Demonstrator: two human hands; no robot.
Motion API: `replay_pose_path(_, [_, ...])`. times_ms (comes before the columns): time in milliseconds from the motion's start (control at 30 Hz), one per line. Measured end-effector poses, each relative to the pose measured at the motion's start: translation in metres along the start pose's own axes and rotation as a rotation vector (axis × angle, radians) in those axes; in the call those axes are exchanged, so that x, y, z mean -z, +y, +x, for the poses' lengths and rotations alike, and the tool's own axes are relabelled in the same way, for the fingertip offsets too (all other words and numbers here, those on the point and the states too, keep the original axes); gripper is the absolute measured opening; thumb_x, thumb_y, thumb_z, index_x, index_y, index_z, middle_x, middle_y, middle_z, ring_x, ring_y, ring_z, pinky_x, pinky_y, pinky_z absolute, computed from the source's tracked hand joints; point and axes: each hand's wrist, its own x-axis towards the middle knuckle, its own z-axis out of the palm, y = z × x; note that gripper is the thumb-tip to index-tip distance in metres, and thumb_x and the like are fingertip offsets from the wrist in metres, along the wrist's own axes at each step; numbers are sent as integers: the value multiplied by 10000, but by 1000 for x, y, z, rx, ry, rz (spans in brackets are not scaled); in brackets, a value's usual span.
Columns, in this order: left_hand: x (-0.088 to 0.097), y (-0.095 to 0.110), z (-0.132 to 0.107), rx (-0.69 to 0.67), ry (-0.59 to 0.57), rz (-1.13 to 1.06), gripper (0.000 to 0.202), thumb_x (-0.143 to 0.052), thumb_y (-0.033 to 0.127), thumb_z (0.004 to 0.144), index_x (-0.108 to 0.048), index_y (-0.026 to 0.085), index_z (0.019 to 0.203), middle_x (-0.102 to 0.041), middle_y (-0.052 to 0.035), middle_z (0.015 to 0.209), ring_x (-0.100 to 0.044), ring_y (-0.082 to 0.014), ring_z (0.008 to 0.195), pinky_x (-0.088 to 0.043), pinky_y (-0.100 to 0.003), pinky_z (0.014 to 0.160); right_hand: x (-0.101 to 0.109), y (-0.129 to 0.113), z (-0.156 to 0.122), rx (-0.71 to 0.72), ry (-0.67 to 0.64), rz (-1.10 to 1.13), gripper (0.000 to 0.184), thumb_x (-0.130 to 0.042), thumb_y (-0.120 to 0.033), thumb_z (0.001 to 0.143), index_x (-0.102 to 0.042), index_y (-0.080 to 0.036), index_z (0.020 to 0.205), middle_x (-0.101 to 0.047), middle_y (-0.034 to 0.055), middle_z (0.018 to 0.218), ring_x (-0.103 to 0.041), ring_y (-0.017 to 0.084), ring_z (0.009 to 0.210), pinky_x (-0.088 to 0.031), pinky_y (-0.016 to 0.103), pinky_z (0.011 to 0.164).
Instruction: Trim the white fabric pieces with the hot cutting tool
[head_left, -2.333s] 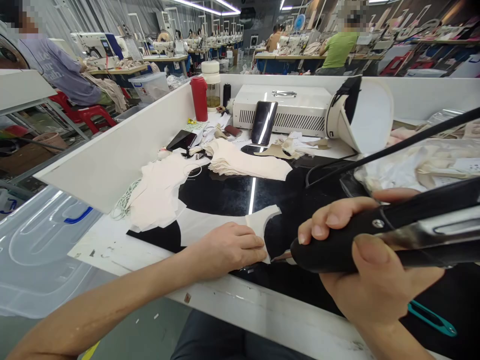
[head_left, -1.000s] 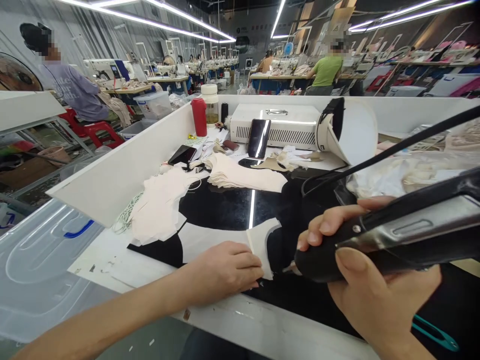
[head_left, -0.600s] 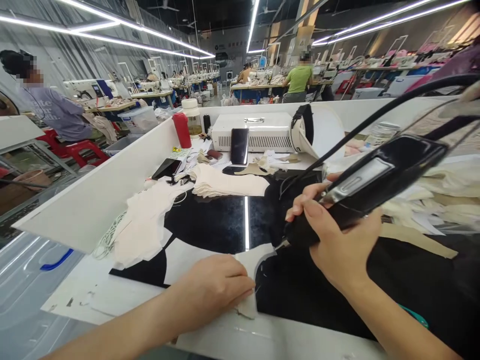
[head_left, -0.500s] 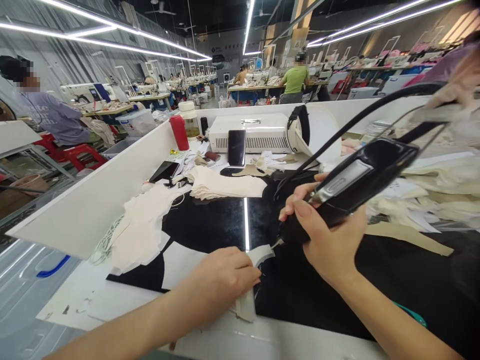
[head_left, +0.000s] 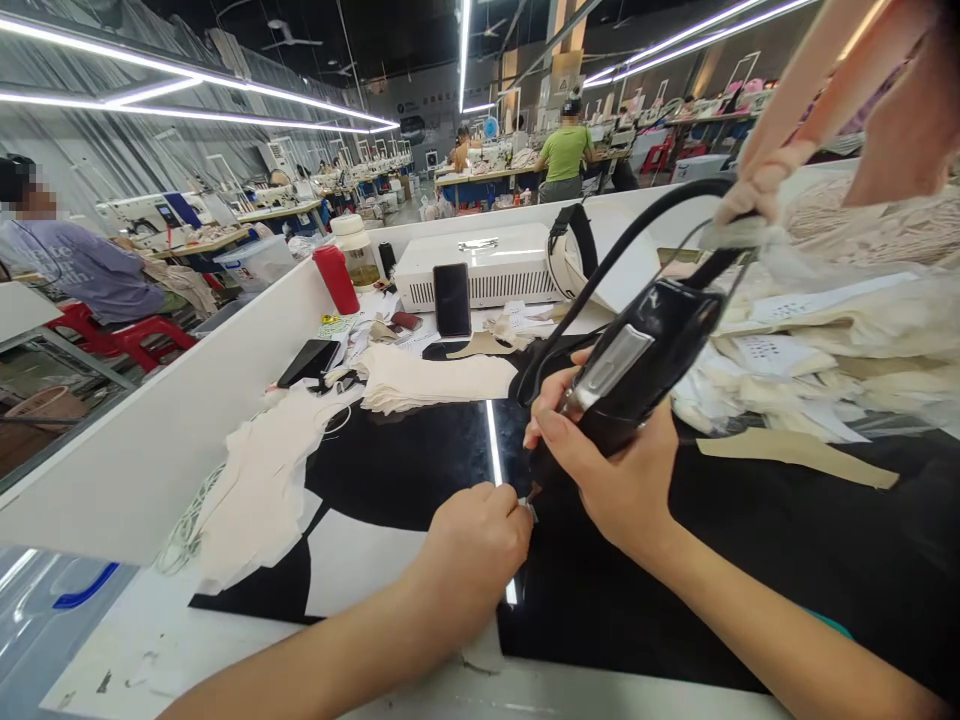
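Observation:
My right hand (head_left: 626,485) is wrapped round a black hand-held corded power tool (head_left: 637,365) with a silver lever plate. The tool leans, its narrow tip low beside my left hand. A knotted pale fabric strip (head_left: 765,180) and a black cord (head_left: 622,235) run up from its top end. My left hand (head_left: 480,545) is closed in a pinch over the black mat (head_left: 390,470), close to the tip. Only a small pale edge shows past its fingers, likely a fabric piece, mostly hidden by the hand. White sheet material (head_left: 356,565) lies left of it.
Stacked cream fabric pieces (head_left: 435,380) and a pale pile (head_left: 259,480) lie beyond and left. A phone (head_left: 451,300) leans on a white vented box (head_left: 480,265). A red bottle (head_left: 336,280) stands behind. Fabric heaps (head_left: 825,340) and a beige strip (head_left: 799,455) lie right. Co-workers sit farther off.
The view has shifted. My hands are closer together, and the tool's tip is now right by my left fingers. The pale fabric piece that stuck out of my left hand is now mostly hidden.

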Motion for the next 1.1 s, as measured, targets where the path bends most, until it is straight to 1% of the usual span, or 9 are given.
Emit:
replay_pose_path(100, [-4,1,0,-6,78,11,368,-658,-73,975,-594,222,764,-591,18,736,-569,-177,620,-397,-350,540,0,-1,0,-11,-16,-33,437,-949,-406,883,-623,-305,1157,-741,-71,825,-715,172,621,-642,363,631])
replay_pose_path(200, [-4,-3,0,-9,124,-32,361,-626,8,1072,-601,224,784,-598,18,754,-577,-174,643,-417,-348,563,-1,-2,1,-28,-8,-31,455,-946,-418,867,-622,-309,1166,-729,-75,819,-708,174,631,-615,359,622])
replay_pose_path(300, [2,-8,0,-2,162,-70,379,-569,66,1148,-618,219,806,-607,16,768,-571,-172,666,-453,-341,606,0,-3,1,-50,-12,-27,470,-950,-437,860,-622,-314,1174,-718,-74,822,-699,181,640,-610,366,622])
replay_pose_path(433, [6,-11,3,-11,202,-48,396,-543,56,1166,-626,213,812,-605,11,771,-549,-171,665,-452,-340,628,1,-4,2,-66,-28,-29,454,-952,-417,859,-624,-313,1155,-728,-54,862,-711,197,703,-624,374,651])
replay_pose_path(533, [2,-10,2,-21,192,-24,399,-541,44,1156,-620,216,804,-610,10,764,-546,-173,657,-436,-348,603,0,-2,2,-63,-9,-27,441,-946,-417,856,-635,-310,1150,-720,-51,860,-702,198,713,-618,370,650])
replay_pose_path(667, [-3,-9,-1,11,152,-27,381,-535,74,1165,-635,222,828,-626,18,763,-553,-178,651,-425,-367,584,0,1,0,-62,12,-24,468,-967,-452,846,-647,-316,1159,-719,-49,858,-693,200,695,-616,375,634])
replay_pose_path(867, [-4,-10,-3,17,106,-20,363,-597,108,1161,-617,223,817,-626,20,768,-567,-183,670,-378,-375,588,2,2,0,-53,16,-38,500,-979,-505,862,-647,-311,1182,-735,-56,841,-701,197,636,-617,380,606])
replay_pose_path(967, [-5,-9,-4,9,96,-34,326,-618,106,1151,-637,218,845,-626,20,778,-575,-186,685,-380,-374,600,3,1,2,-35,34,-22,491,-994,-482,860,-648,-307,1163,-742,-62,831,-695,186,605,-617,378,614])
replay_pose_path(1100, [-9,-9,-6,-6,63,-32,300,-647,109,1141,-637,215,861,-621,18,791,-581,-187,697,-378,-369,613,3,0,5,-28,24,39,462,-1008,-416,865,-660,-314,1149,-747,-58,857,-704,180,636,-633,363,630])
